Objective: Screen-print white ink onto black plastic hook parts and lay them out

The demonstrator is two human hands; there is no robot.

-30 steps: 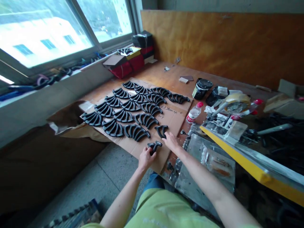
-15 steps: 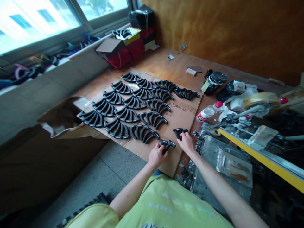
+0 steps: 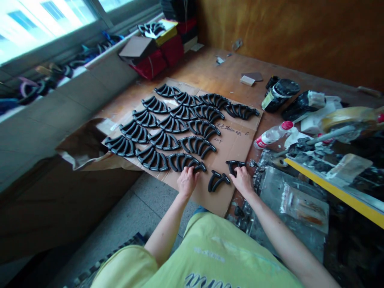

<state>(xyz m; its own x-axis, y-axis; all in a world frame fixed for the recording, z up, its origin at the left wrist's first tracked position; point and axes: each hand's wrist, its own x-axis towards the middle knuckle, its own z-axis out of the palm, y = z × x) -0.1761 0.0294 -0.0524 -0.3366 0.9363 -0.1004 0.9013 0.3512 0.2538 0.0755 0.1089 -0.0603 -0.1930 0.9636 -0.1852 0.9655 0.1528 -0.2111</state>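
Black T-shaped handles [image 3: 151, 160] lie in several curved, fan-like rows on a cardboard sheet [image 3: 231, 140]. My left hand [image 3: 186, 183] is at the near row's right end, its fingers closed on a black handle there; the fingertips are partly hidden. Between my hands, a pair of black handles [image 3: 217, 181] rests side by side on the cardboard. Near the sheet's right edge my right hand [image 3: 242, 182] has its fingers closed around another small group of black handles [image 3: 235, 163], whose crossbars point away from me.
Right of the cardboard stand a plastic bottle [image 3: 273, 135] with a red cap and a dark jar [image 3: 280, 95]. A yellow-edged frame [image 3: 333, 186] juts in at right. Red boxes [image 3: 150, 64] sit at the back left below the window sill. Handwriting marks the cardboard.
My left hand has let go of the pair of handles and moved left to the near row's end. My right hand stays at its handles. The view has shifted slightly.
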